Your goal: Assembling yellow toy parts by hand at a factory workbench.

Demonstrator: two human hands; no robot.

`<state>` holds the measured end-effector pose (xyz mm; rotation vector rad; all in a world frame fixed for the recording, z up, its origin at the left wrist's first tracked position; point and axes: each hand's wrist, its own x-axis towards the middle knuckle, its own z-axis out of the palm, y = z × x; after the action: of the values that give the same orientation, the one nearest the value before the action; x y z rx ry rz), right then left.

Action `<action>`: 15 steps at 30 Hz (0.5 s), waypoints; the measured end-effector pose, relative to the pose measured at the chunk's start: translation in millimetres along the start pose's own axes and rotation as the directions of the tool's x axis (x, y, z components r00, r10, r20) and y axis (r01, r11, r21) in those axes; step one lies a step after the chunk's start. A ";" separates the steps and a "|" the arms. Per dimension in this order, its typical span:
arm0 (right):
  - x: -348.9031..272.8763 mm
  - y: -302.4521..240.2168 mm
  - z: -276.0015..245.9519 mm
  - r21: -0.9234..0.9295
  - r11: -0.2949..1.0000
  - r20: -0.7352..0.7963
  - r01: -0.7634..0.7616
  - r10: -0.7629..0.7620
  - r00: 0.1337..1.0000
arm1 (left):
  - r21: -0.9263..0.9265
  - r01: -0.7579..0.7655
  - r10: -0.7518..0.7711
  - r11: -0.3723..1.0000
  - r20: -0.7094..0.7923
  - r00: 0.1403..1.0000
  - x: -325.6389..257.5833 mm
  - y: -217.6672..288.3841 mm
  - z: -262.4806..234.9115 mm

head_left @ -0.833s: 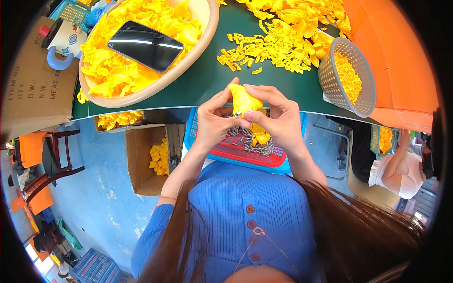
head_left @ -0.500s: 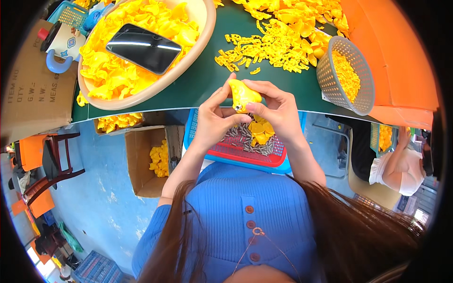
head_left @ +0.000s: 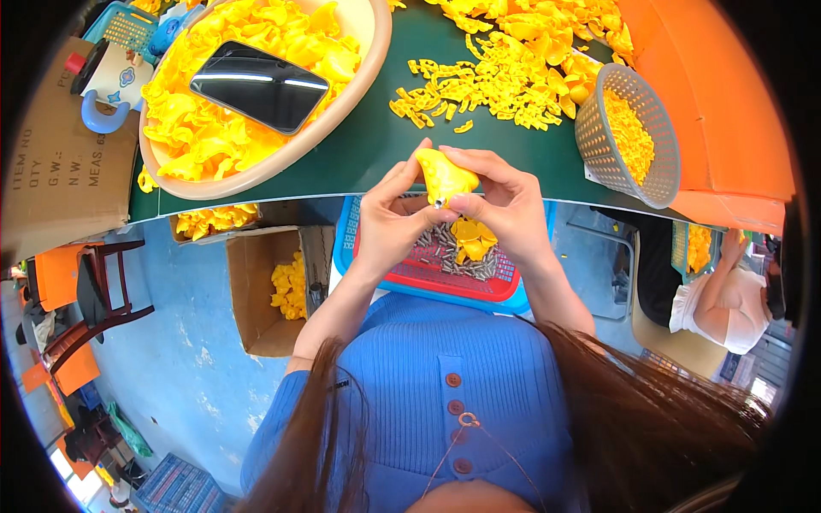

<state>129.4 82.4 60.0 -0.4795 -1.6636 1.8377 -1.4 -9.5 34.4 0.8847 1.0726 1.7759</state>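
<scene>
- The left hand (head_left: pixel 395 224) and the right hand (head_left: pixel 505 205) together pinched a yellow plastic piece (head_left: pixel 443 176), fingertips closed on it from both sides, thumbs underneath.
- A small metal pin (head_left: pixel 438 203) showed at the lower end of the piece, between the two thumbs; whether either thumb touched it could not be told.
- The piece was held in the air just off the near edge of the green table (head_left: pixel 359 145), above a red tray (head_left: pixel 445 275).
- The red tray sat inside a blue basket (head_left: pixel 349 239) on the person's lap and held a heap of grey metal pins (head_left: pixel 449 252) with a few yellow pieces (head_left: pixel 472 238) lying on top.
- On the table, past the hands, loose small yellow parts (head_left: pixel 505 77) lay spread toward the far edge.
- A grey mesh basket (head_left: pixel 646 141) filled with yellow bits stood at the right end of the table, near its near edge.
- A wide beige bowl (head_left: pixel 359 85) heaped with yellow pieces stood at the left end; a black phone (head_left: pixel 259 85) lay on the heap.
- Below the table's left end stood an open cardboard box (head_left: pixel 256 299) with more yellow pieces inside.
- Another person (head_left: pixel 718 299) sat at the right.
</scene>
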 end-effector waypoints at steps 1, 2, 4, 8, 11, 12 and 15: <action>-0.2 -0.8 0.1 -0.033 0.999 -0.002 0.024 -0.024 1.000 | 0.013 -0.003 0.003 1.000 0.003 1.000 -1.4 1.7 1.1; -0.4 0.6 -0.4 -0.035 0.999 -0.003 0.025 -0.025 1.000 | 0.025 -0.005 0.005 1.000 0.006 1.000 -2.0 2.0 1.7; -0.6 4.7 -1.7 -0.160 0.986 0.021 0.034 -0.031 0.999 | 0.000 0.034 -0.034 0.999 -0.001 0.999 -0.7 -0.3 1.4; -0.9 0.5 -1.0 -0.469 0.863 0.124 0.190 -0.149 0.981 | -0.051 0.074 -0.076 0.996 -0.034 0.997 -0.5 -9.0 -10.5; -3.6 2.2 13.3 -0.612 0.746 0.110 0.261 -0.246 0.963 | -0.012 0.085 -0.085 0.996 -0.032 0.996 1.2 -12.6 -12.7; -2.8 5.7 15.6 -0.612 0.746 0.110 0.260 -0.246 0.963 | -0.002 0.114 -0.114 0.993 -0.043 0.993 0.9 -12.6 -11.5; -0.4 16.3 14.7 -0.657 0.697 0.052 0.287 -0.338 0.940 | 0.067 0.105 -0.097 0.992 -0.116 0.989 1.1 -10.0 -5.4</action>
<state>117.3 70.5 46.1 -0.4946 -2.1699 0.9306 -3.6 -7.5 23.4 0.7673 1.2402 1.7280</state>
